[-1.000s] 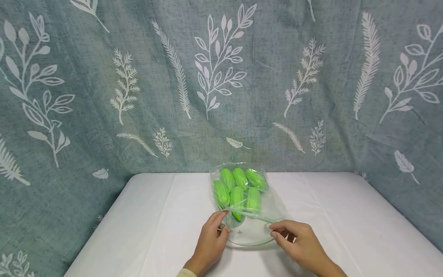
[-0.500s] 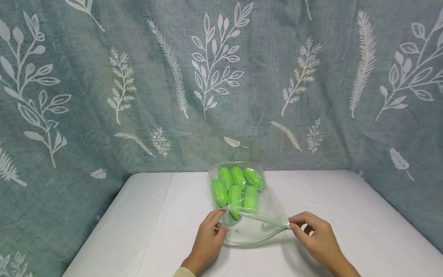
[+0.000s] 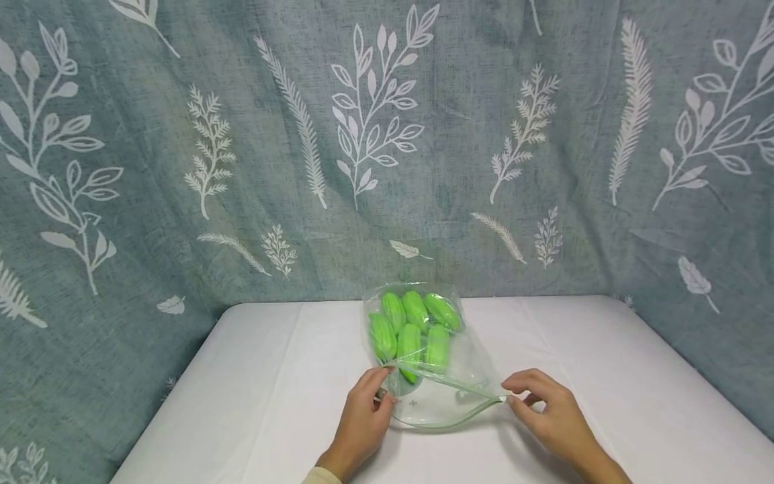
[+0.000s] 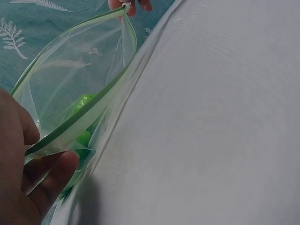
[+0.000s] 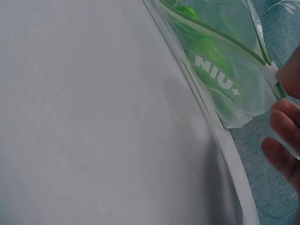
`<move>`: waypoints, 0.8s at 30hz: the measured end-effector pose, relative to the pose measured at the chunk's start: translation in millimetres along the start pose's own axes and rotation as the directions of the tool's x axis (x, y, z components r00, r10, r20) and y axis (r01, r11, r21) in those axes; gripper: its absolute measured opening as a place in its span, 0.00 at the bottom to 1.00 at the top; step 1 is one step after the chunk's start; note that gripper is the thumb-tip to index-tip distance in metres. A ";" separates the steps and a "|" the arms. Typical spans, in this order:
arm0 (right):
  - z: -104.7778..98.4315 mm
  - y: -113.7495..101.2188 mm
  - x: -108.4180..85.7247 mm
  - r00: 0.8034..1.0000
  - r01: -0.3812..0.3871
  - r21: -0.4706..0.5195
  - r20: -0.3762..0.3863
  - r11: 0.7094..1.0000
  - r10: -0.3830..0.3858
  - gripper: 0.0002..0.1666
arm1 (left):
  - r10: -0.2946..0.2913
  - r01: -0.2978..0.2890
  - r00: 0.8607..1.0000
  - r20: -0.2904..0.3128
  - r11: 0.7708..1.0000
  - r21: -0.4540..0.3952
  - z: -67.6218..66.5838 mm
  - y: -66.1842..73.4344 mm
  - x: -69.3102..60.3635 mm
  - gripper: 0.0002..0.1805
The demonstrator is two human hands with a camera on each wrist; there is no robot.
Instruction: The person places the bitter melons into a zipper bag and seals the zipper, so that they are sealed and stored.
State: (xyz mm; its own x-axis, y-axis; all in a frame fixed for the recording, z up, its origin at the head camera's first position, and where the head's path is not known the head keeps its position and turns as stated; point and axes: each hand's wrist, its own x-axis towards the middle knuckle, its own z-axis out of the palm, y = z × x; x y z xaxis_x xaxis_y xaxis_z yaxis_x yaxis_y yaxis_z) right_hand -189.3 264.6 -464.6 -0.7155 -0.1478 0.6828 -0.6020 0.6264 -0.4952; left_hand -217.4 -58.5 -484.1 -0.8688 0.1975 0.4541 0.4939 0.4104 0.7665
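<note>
A clear slider zip bag (image 3: 471, 353) with green edging lies on the table, its mouth gaping toward the front. Several bright green ridged, oblong vegetable-like pieces (image 3: 409, 343) are inside its far part. My left hand (image 3: 363, 417) holds the left side of the mouth, and in the left wrist view its fingers (image 4: 58, 176) are at the rim. At the right end of the mouth, my right hand (image 3: 550, 410) pinches the small white slider (image 5: 271, 72) between thumb and finger. The bag's front panel shows white lettering (image 5: 216, 75) in the right wrist view.
A white cloth covers the table (image 3: 290, 396). Behind it hangs a grey-green curtain (image 3: 447, 175) with white leaf prints, which also runs along both sides. The bag's far end reaches the table's back edge.
My right hand has moved right along the mouth to the bag's right end, then stayed there with its fingers slightly shifted. The left hand keeps its hold; the head view has shifted slightly.
</note>
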 end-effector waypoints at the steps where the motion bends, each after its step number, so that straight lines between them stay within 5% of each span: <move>1: -0.2 0.5 -0.6 1.000 -0.006 0.002 0.012 1.000 0.006 0.16 | -0.003 0.003 1.000 0.000 1.000 -0.001 0.0 -0.4 -0.3 0.23; 13: -3.8 7.0 -4.8 0.988 -0.044 0.047 0.147 0.998 0.037 0.12 | -0.013 0.013 1.000 0.005 1.000 0.019 -2.9 -1.2 0.6 0.23; 24: -1.0 8.6 -5.3 0.993 0.026 0.067 0.117 0.997 -0.033 0.15 | 0.005 -0.004 0.999 -0.054 1.000 0.028 -5.0 -3.7 -0.6 0.19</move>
State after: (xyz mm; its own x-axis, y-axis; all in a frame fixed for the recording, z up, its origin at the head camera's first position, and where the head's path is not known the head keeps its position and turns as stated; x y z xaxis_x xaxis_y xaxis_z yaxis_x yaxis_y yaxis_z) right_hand -190.4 271.6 -471.9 -0.7315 -0.2569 0.6316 -0.6426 0.5697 -0.5125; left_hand -218.6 -64.6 -485.0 -0.8630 0.1513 0.4821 0.4961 0.4349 0.7515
